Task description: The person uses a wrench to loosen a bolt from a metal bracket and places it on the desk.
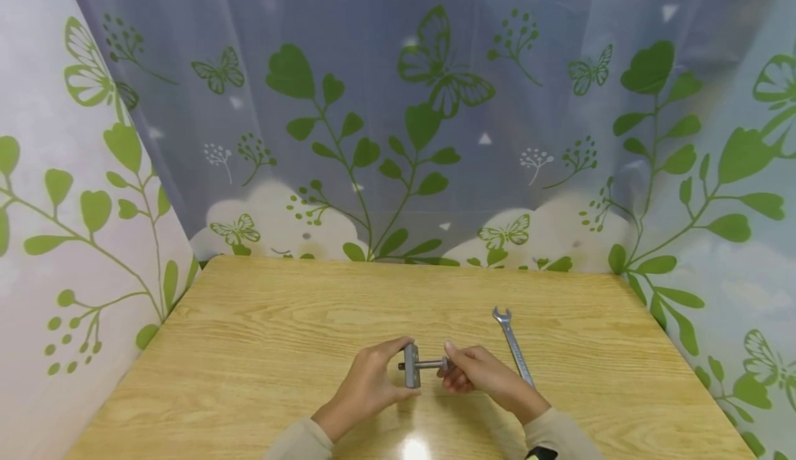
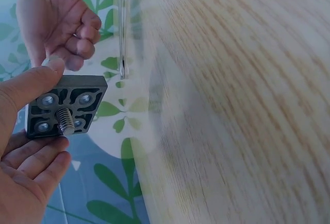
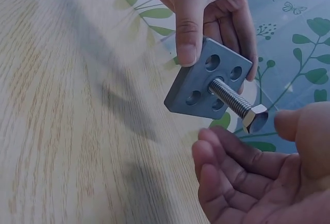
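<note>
My left hand [image 1: 365, 382] pinches a grey square plate [image 1: 412, 370] by its edges, thumb on one side and fingers on the opposite side. Four holes surround the plate's centre, where a silver hex bolt [image 3: 233, 98] passes through. Its threaded end juts from the ribbed back of the plate in the left wrist view. The hex head [image 3: 256, 118] points toward my right hand [image 3: 258, 180], whose fingers are loosely bent around the space beside it. A small gap shows between that thumb and the bolt head in the right wrist view.
A silver open-ended wrench [image 1: 513, 346] lies on the wood-grain table [image 1: 280, 329], just beyond the right hand. Patterned curtains [image 1: 373, 135] with green leaves and butterflies stand around the table's back and sides.
</note>
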The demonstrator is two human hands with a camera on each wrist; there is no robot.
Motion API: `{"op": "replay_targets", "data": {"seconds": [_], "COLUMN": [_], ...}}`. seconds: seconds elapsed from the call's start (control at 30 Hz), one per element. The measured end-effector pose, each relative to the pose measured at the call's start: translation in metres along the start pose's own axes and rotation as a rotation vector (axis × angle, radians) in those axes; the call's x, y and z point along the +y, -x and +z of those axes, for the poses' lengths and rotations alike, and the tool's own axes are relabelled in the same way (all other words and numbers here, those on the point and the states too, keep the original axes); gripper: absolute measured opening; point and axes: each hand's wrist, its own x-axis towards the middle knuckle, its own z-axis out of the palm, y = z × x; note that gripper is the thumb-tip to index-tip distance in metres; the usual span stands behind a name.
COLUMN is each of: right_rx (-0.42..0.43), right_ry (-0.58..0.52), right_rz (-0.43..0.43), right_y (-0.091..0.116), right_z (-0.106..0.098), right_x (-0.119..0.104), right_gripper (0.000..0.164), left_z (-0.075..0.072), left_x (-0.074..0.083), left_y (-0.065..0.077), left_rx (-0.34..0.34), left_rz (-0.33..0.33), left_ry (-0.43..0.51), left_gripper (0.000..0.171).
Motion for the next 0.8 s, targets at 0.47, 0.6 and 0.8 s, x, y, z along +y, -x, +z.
{"op": "replay_targets", "data": {"seconds": [0.47, 0.6, 0.8], "right_rx": [0.049, 0.084, 0.108], "right_ry": [0.036, 0.063, 0.069], "right_rz": [-0.162, -0.200, -0.204], "right_y": [0.0025, 0.0023, 0.0031], "right_z": [-0.0003, 0.0004, 0.0017], "right_x": [-0.0027, -0.0033, -0.0054], "right_gripper": [0.022, 0.019, 0.019], "left_z": [-0.0004, -0.0008, -0.0017], "left_x": [-0.0003, 0.0003, 0.0007], "left_y": [0.0006, 0.0006, 0.0007], "left_rx": [-0.001, 0.003, 0.002], "left_rz": [0.006, 0.004, 0.006], "left_ry": [-0.012, -0.010, -0.011], "left_gripper": [0.072, 0.072, 0.072]}}
